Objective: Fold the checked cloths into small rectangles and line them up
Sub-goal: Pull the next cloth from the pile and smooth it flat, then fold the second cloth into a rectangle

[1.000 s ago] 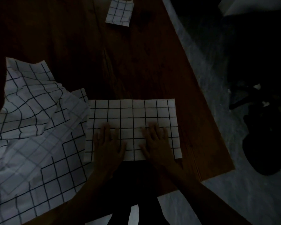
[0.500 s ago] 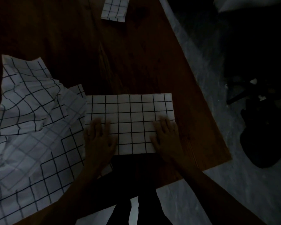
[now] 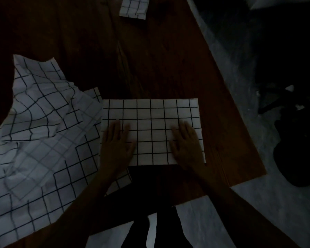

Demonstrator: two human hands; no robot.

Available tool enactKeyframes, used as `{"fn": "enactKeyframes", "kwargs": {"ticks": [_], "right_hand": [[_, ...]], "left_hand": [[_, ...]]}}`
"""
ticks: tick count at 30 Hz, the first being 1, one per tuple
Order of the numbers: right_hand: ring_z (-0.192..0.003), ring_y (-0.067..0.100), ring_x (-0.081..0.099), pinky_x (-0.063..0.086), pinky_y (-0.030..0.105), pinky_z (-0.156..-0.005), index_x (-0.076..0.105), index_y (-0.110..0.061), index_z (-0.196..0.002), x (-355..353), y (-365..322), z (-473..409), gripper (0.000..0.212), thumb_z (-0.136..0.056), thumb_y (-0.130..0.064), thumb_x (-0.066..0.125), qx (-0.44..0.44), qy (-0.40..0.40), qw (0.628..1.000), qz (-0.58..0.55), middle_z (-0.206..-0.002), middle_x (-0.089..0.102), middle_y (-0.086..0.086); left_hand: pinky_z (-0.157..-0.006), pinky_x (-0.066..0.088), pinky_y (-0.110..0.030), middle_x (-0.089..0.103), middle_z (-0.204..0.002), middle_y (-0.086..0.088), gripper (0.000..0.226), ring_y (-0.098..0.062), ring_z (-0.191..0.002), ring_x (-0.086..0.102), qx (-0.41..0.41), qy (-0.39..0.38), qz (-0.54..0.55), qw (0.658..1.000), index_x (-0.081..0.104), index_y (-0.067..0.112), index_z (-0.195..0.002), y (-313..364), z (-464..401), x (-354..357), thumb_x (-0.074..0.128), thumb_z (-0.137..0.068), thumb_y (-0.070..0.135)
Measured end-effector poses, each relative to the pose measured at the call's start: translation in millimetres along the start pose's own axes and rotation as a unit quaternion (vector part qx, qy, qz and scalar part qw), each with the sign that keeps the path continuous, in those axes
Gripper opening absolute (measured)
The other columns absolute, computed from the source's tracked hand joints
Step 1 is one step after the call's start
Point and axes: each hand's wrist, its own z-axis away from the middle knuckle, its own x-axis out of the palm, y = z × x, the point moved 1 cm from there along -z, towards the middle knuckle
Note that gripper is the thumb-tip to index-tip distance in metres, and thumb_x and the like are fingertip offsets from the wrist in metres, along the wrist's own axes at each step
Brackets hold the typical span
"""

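A white cloth with a black grid [image 3: 151, 115] lies folded flat into a wide rectangle on the dark wooden table [image 3: 168, 59], near its front edge. My left hand [image 3: 115, 145] presses flat on the cloth's left part, fingers straight. On the cloth's right part my right hand [image 3: 186, 144] lies flat in the same way. A small folded checked cloth [image 3: 133, 6] sits at the far end of the table, cut off by the top of the view. The scene is dim.
A heap of crumpled, unfolded checked cloths [image 3: 39, 136] covers the table's left side and touches the flat cloth's left edge. The table's right edge [image 3: 240, 122] runs diagonally, with grey floor beyond. Dark chair-like shapes [image 3: 297, 144] stand on the floor at right.
Both hands slid apart over the flat cloth, from its middle out toward its left and right ends. The cloth stayed flat in place.
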Motion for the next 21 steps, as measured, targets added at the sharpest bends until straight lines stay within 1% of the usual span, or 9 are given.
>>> {"fn": "enactKeyframes", "kwargs": {"ticks": [3, 7, 9, 12, 13, 14, 16, 19, 21], "right_hand": [[-0.146, 0.021, -0.005, -0.010, 0.029, -0.116, 0.015, -0.026, -0.150, -2.3, 4.5, 2.9, 0.061, -0.095, -0.047, 0.028, 0.002, 0.002, 1.000, 0.000, -0.158, 0.002, 0.006], [-0.146, 0.023, -0.002, -0.003, 0.035, -0.117, 0.016, -0.023, -0.149, -2.7, 3.4, 2.1, 0.062, -0.094, -0.048, 0.027, -0.001, 0.007, 1.000, -0.016, -0.158, 0.005, 0.007], [-0.146, 0.023, -0.003, -0.003, 0.035, -0.117, 0.016, -0.021, -0.149, -6.1, 1.6, 3.3, 0.064, -0.092, -0.047, 0.030, 0.004, 0.012, 0.999, -0.038, -0.157, 0.006, 0.009], [-0.144, 0.025, 0.004, -0.001, 0.037, -0.118, 0.028, -0.014, -0.145, -11.1, -9.4, 9.4, 0.062, -0.091, -0.042, 0.038, -0.014, 0.039, 0.997, -0.059, -0.155, 0.015, 0.015], [-0.144, 0.026, 0.008, 0.004, 0.041, -0.118, 0.033, -0.013, -0.142, -10.6, -14.9, 13.3, 0.059, -0.091, -0.041, 0.041, -0.029, 0.041, 0.997, -0.066, -0.154, 0.020, 0.016], [-0.143, 0.028, 0.014, 0.013, 0.046, -0.117, 0.037, -0.014, -0.138, -9.3, -20.9, 17.5, 0.055, -0.090, -0.039, 0.044, -0.047, 0.038, 0.996, -0.073, -0.152, 0.025, 0.017], [-0.138, 0.031, 0.027, 0.030, 0.052, -0.110, 0.045, -0.015, -0.127, -7.8, -33.6, 27.1, 0.045, -0.087, -0.037, 0.048, -0.077, 0.032, 0.993, -0.085, -0.145, 0.039, 0.019], [-0.131, 0.035, 0.038, 0.033, 0.049, -0.105, 0.059, -0.015, -0.109, -7.1, -48.2, 41.1, 0.034, -0.084, -0.036, 0.049, -0.096, 0.035, 0.991, -0.089, -0.135, 0.050, 0.018], [-0.131, 0.034, 0.040, 0.033, 0.049, -0.106, 0.065, -0.015, -0.101, -4.4, -51.8, 49.4, 0.029, -0.082, -0.034, 0.056, -0.093, 0.031, 0.993, -0.073, -0.132, 0.053, 0.016]], "left_hand": [[-0.117, -0.003, -0.040, 0.007, -0.157, -0.011, 0.070, -0.025, -0.145, 0.001, -0.004, -0.002, 0.014, 1.000, 0.017, 0.020, -0.149, 0.7, 1.0, -0.5, 0.023, -0.090, 0.057], [-0.116, -0.009, -0.041, -0.001, -0.158, -0.011, 0.071, -0.025, -0.145, -0.006, 0.011, -0.009, 0.007, 1.000, 0.008, 0.023, -0.150, -0.4, 1.6, -1.1, 0.013, -0.091, 0.062], [-0.116, -0.008, -0.045, -0.002, -0.157, -0.013, 0.068, -0.027, -0.144, -0.007, 0.028, -0.003, 0.000, 1.000, 0.006, 0.023, -0.150, 2.8, 2.0, -5.6, 0.011, -0.093, 0.059], [-0.115, -0.002, -0.050, 0.011, -0.155, -0.018, 0.063, -0.031, -0.144, 0.004, 0.071, 0.017, -0.012, 0.997, 0.020, 0.017, -0.148, 12.6, 4.7, -17.2, 0.024, -0.094, 0.050], [-0.115, 0.002, -0.050, 0.018, -0.153, -0.019, 0.061, -0.032, -0.143, 0.010, 0.097, 0.024, -0.010, 0.995, 0.026, 0.015, -0.145, 16.7, 7.4, -19.6, 0.026, -0.094, 0.049], [-0.115, 0.007, -0.049, 0.026, -0.151, -0.020, 0.058, -0.033, -0.141, 0.017, 0.130, 0.033, -0.006, 0.991, 0.033, 0.014, -0.141, 21.0, 10.8, -21.3, 0.027, -0.095, 0.048], [-0.112, 0.019, -0.048, 0.041, -0.142, -0.021, 0.052, -0.034, -0.136, 0.031, 0.197, 0.035, -0.001, 0.980, 0.047, 0.012, -0.129, 27.4, 20.2, -20.2, 0.034, -0.094, 0.047], [-0.104, 0.037, -0.050, 0.057, -0.126, -0.021, 0.044, -0.036, -0.123, 0.046, 0.264, 0.013, -0.003, 0.964, 0.063, 0.012, -0.107, 31.8, 33.1, -19.5, 0.046, -0.081, 0.043], [-0.099, 0.041, -0.051, 0.063, -0.115, -0.019, 0.040, -0.037, -0.114, 0.055, 0.286, 0.005, -0.010, 0.958, 0.068, 0.012, -0.095, 32.6, 40.3, -20.9, 0.045, -0.078, 0.039]]}}
